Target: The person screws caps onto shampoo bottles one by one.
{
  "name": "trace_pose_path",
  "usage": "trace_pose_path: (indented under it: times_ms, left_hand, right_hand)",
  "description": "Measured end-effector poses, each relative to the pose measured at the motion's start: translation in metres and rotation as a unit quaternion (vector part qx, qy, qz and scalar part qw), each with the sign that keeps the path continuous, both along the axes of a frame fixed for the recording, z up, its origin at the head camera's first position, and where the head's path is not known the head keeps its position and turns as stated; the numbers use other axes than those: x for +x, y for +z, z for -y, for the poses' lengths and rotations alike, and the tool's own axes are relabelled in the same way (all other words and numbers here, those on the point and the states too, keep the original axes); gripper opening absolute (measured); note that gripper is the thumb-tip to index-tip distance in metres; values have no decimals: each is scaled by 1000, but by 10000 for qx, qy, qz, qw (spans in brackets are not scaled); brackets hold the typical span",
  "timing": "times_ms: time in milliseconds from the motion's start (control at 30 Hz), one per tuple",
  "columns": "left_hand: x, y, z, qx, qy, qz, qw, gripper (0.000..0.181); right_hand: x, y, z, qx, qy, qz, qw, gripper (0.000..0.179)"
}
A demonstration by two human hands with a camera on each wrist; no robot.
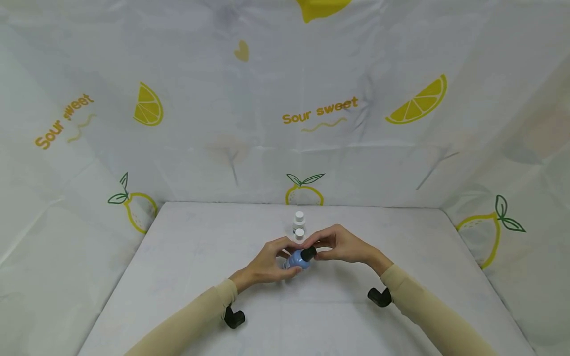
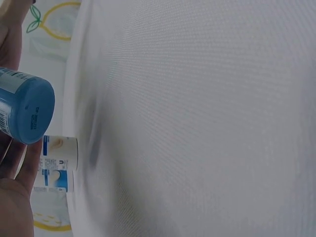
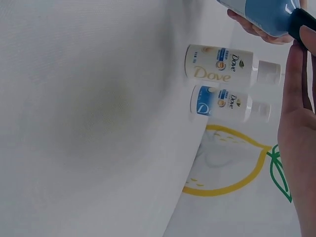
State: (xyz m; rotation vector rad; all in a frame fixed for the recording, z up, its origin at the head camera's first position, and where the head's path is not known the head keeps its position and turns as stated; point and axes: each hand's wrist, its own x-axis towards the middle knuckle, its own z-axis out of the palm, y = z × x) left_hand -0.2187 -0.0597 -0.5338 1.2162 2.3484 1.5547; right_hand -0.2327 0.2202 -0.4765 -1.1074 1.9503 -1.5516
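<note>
A blue bottle (image 1: 296, 260) with a black cap (image 1: 308, 253) is held tilted above the table, its cap toward the right. My left hand (image 1: 269, 262) grips the bottle's body, thumb on the near side and fingers on the far side. With thumb and fingertips my right hand (image 1: 340, 244) pinches the black cap. In the left wrist view the flat base of the blue bottle (image 2: 37, 111) faces the camera, showing small printed text. The right wrist view has the cap (image 3: 302, 24) between the right thumb and fingers.
Two white Dove bottles with white caps stand just beyond the hands, the nearer bottle (image 3: 219, 64) in front of the farther bottle (image 3: 222, 102). The white table (image 1: 196, 237) ends at a hanging sheet (image 1: 262, 168) printed with lemons.
</note>
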Motion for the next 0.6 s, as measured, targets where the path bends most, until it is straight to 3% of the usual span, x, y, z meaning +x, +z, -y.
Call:
trace_pose_path:
  times_ms: [600]
  left_hand:
    - [1, -2, -2, 65, 27, -8, 10000, 46]
  right_hand:
    - [3, 0, 4, 355, -601, -237, 9973, 36]
